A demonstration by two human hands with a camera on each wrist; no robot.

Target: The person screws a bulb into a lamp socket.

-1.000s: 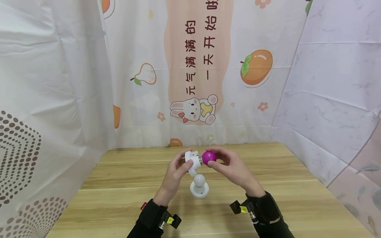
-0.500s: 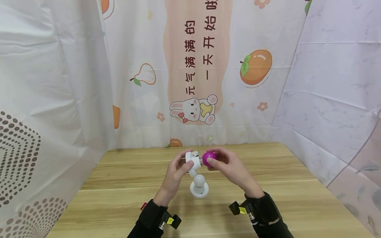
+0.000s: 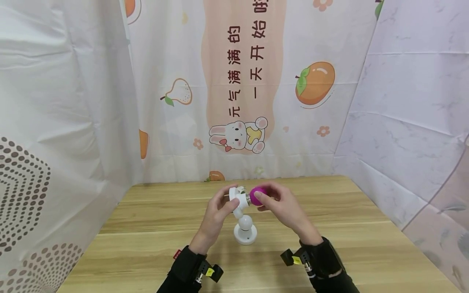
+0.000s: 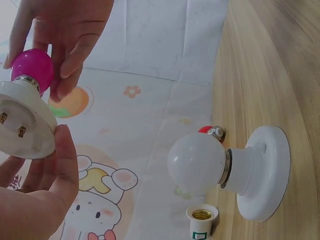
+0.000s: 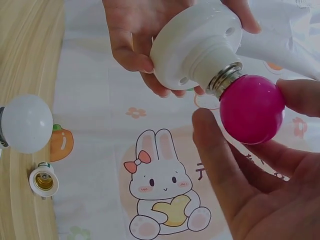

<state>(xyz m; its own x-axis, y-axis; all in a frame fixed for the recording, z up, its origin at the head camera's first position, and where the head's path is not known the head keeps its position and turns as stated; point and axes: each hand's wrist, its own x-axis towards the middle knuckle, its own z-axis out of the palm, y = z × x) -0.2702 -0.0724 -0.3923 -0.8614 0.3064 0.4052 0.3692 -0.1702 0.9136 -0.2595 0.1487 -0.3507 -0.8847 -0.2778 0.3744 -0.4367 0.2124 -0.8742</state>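
My left hand (image 3: 217, 209) grips the round base of a white lamp holder (image 5: 200, 47), tilted above the table with its socket towards the right. A magenta light bulb (image 5: 252, 109) sits at that socket, part of its silver screw thread still visible. My right hand (image 3: 286, 205) holds this bulb, fingers around it and thumb across its near side in the head view. Below both hands, a second white lamp holder (image 4: 265, 172) stands on the table, carrying a white bulb (image 4: 196, 162). Two metal contacts show on the held holder's underside in the left wrist view.
A small white socket (image 4: 202, 216) with brass thread stands on the wooden table (image 3: 146, 236) behind the second holder. Near it, a red thing with a metal end (image 4: 214, 131) is partly hidden. Printed curtains (image 3: 176, 134) enclose the table's back and sides.
My right thumb has moved from the magenta bulb's lower edge up across its near side, and the right wrist has shifted slightly left. My left hand stays nearly still with the holder.
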